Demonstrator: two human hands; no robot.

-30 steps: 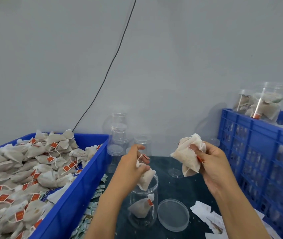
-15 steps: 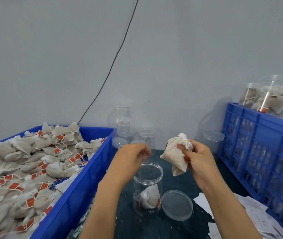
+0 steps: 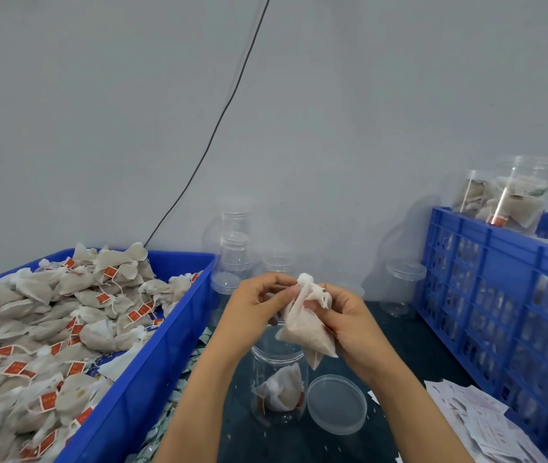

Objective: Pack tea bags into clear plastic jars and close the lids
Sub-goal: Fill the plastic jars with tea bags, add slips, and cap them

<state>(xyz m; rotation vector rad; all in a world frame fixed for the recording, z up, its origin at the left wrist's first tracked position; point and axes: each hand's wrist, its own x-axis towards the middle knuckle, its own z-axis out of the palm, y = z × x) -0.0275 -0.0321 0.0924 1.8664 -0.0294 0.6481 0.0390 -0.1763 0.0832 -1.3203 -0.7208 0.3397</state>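
Observation:
An open clear plastic jar (image 3: 279,385) stands on the dark table with tea bags in its bottom. Its clear lid (image 3: 336,404) lies flat just to its right. Above the jar mouth I hold a beige tea bag (image 3: 304,325) between both hands. My left hand (image 3: 256,309) pinches the bag's white top corner, and my right hand (image 3: 346,319) grips its right side with curled fingers. A blue crate (image 3: 152,359) on the left is heaped with tea bags (image 3: 52,322) that carry orange tags.
Several empty clear jars (image 3: 236,255) stand against the grey wall behind my hands, one more (image 3: 403,285) by the right crate. A tall blue slotted crate (image 3: 500,295) on the right carries filled jars (image 3: 513,195). White paper slips (image 3: 473,419) lie at lower right. A black cable (image 3: 219,121) runs down the wall.
My left hand let a tea bag drop into the jar, then rose to meet the right. Both hands now hold one bag together over the jar.

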